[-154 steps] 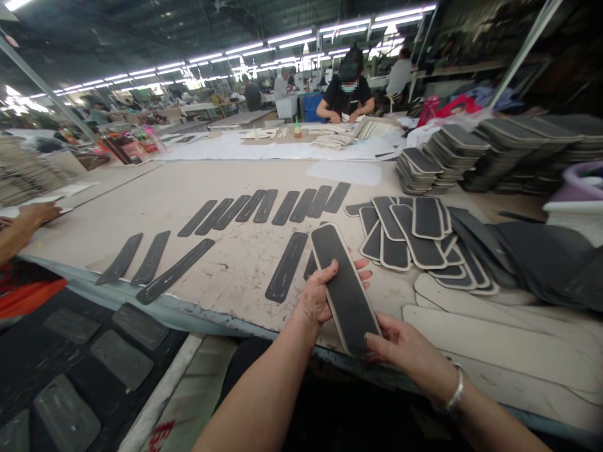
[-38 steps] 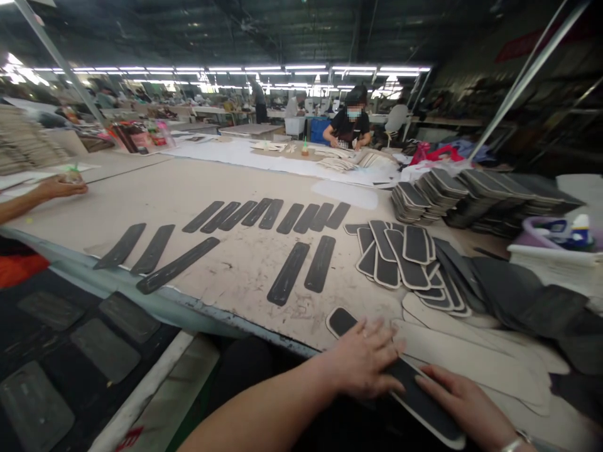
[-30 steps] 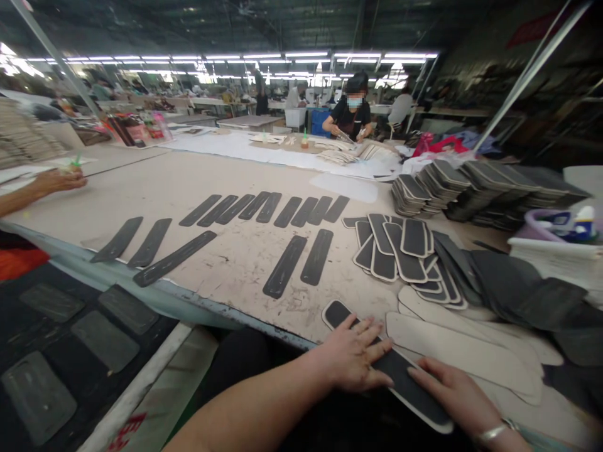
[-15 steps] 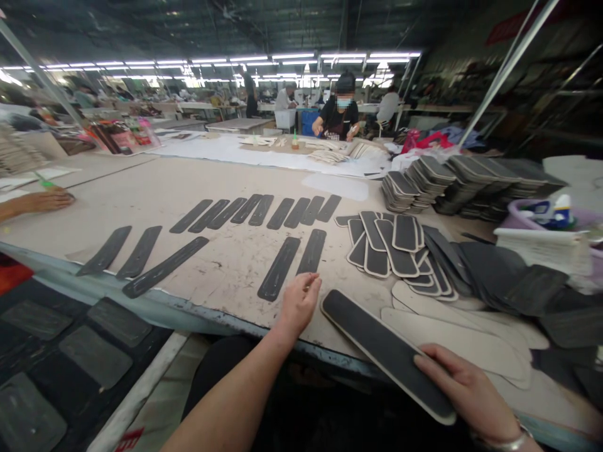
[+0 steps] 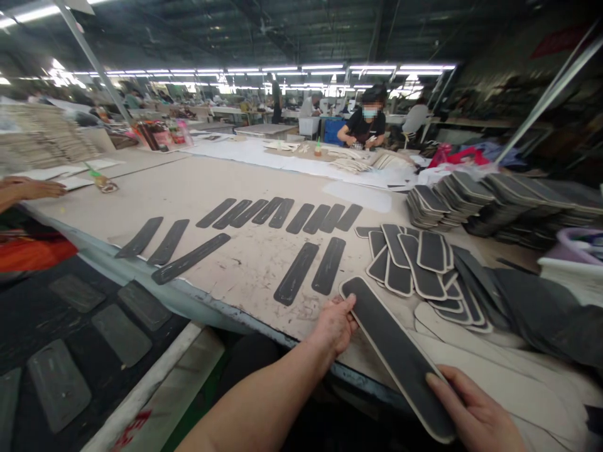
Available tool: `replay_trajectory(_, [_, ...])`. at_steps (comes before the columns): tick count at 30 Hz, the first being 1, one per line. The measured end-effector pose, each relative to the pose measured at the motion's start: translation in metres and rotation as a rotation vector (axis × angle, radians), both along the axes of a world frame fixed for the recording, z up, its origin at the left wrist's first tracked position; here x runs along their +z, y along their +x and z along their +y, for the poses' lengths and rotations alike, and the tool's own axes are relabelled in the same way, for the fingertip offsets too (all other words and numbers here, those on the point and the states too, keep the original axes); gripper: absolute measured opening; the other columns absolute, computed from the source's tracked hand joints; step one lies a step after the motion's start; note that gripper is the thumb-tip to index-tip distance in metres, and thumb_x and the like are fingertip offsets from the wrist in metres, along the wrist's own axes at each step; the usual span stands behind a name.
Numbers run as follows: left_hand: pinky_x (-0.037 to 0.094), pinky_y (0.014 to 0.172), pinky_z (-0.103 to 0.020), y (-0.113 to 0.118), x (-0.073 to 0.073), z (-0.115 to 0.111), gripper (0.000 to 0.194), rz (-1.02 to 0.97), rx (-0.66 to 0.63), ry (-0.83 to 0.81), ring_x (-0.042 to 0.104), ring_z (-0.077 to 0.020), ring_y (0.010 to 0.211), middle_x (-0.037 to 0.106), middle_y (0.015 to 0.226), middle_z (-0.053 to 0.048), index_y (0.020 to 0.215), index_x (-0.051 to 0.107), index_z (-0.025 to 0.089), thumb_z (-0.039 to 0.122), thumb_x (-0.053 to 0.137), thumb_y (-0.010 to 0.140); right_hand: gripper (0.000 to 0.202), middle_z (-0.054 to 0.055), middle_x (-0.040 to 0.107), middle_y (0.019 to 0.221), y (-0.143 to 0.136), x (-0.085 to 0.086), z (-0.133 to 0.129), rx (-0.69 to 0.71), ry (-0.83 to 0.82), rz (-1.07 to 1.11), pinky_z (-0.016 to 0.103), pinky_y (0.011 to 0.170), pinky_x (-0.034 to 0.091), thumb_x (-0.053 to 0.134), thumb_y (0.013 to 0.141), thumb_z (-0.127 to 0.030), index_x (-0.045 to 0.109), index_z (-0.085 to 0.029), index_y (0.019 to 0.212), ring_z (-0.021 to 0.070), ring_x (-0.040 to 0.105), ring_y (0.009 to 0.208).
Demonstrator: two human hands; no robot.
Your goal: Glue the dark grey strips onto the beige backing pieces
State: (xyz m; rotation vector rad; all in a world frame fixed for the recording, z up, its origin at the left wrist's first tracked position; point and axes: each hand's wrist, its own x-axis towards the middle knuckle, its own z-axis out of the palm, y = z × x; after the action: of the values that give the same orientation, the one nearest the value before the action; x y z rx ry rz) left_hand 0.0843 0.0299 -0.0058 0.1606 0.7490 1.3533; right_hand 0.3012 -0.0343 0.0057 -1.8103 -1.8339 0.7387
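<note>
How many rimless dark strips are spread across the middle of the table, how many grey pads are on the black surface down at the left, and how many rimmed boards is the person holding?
Strips: 14
Pads: 5, one cut off by the picture's edge
Board, in the grip of the left hand and right hand: 1
Total: 20

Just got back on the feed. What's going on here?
A person holds a pale-edged dark panel at the table's near edge: the left hand grips its far end, the right hand its near end. Separate dark strips lie spread on the table, with a loose pile of pale-edged pieces to the right. At far left, a co-worker's hand is near a green-tipped bottle.
</note>
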Motion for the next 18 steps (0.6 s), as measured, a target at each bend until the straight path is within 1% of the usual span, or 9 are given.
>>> replay_trajectory(2, [0.052,0.066,-0.029,-0.001,-0.003,0.003,0.024,-0.015,0.041,-0.019,0.064,-0.0174,0.07,0.067,0.08,-0.007,0.083,0.058,0.013,0.025,0.071,0.067,0.038,-0.003,0.067,0.085,0.001,-0.002,0.002,0.031,-0.015,-0.015,0.022,0.062,0.05,0.049,0.072,-0.06,0.063,-0.028,0.089,0.0197,0.062,0.08])
replay_trajectory(4, [0.053,0.065,-0.029,-0.003,-0.004,0.004,0.022,-0.018,0.044,-0.031,0.064,-0.0168,0.067,0.068,0.08,-0.007,0.083,0.058,0.013,0.025,0.07,0.068,0.04,-0.003,0.067,0.09,0.003,-0.004,0.005,0.031,-0.033,-0.018,0.023,0.066,0.05,0.05,0.071,-0.06,0.064,-0.028,0.09,0.0211,0.062,0.085])
replay_trajectory(8, [0.052,0.064,-0.029,-0.007,-0.002,0.004,0.02,-0.001,0.002,-0.039,0.065,-0.0174,0.068,0.067,0.078,-0.007,0.084,0.058,0.013,0.025,0.068,0.071,0.04,-0.003,0.067,0.089,0.002,-0.008,0.006,0.018,-0.068,0.019,0.022,0.068,0.049,0.048,0.074,-0.059,0.063,-0.028,0.093,0.0198,0.061,0.086])
replay_trajectory(10, [0.052,0.067,-0.03,-0.009,0.0,0.005,0.023,0.018,-0.029,0.004,0.065,-0.0185,0.071,0.067,0.082,-0.009,0.087,0.058,0.013,0.026,0.068,0.071,0.04,-0.004,0.066,0.087,0.0,-0.005,0.008,0.032,-0.083,0.063,0.02,0.067,0.049,0.047,0.075,-0.058,0.062,-0.028,0.095,0.0185,0.061,0.084])
replay_trajectory(12, [0.051,0.069,-0.031,-0.012,0.002,0.007,0.028,0.052,-0.064,0.041,0.065,-0.0201,0.077,0.066,0.091,-0.01,0.091,0.057,0.013,0.029,0.069,0.07,0.04,-0.003,0.066,0.087,-0.001,0.001,0.013,0.018,-0.072,0.093,0.02,0.066,0.048,0.046,0.076,-0.058,0.062,-0.026,0.095,0.0181,0.06,0.084])
replay_trajectory(14, [0.05,0.071,-0.031,-0.018,0.003,0.011,0.035,0.123,-0.049,0.026,0.064,-0.0211,0.082,0.063,0.102,-0.012,0.096,0.055,0.015,0.032,0.07,0.069,0.042,-0.002,0.066,0.087,0.002,0.013,0.025,-0.039,-0.02,0.072,0.021,0.065,0.047,0.045,0.076,-0.058,0.063,-0.025,0.093,0.0187,0.06,0.084])
replay_trajectory(16, [0.048,0.072,-0.03,-0.025,0.004,0.014,0.041,0.227,0.014,0.003,0.063,-0.0206,0.085,0.061,0.108,-0.012,0.101,0.053,0.016,0.035,0.071,0.068,0.044,-0.001,0.066,0.087,0.007,0.028,0.047,-0.135,0.065,-0.002,0.023,0.066,0.047,0.045,0.075,-0.06,0.064,-0.024,0.092,0.0197,0.06,0.083])
replay_trajectory(18, [0.047,0.074,-0.029,-0.031,0.005,0.018,0.043,0.33,0.053,0.033,0.063,-0.0191,0.084,0.061,0.106,-0.013,0.101,0.055,0.016,0.036,0.071,0.067,0.046,0.0,0.066,0.085,0.014,0.042,0.08,-0.243,0.149,-0.088,0.026,0.065,0.046,0.043,0.075,-0.061,0.064,-0.023,0.093,0.0203,0.06,0.08])
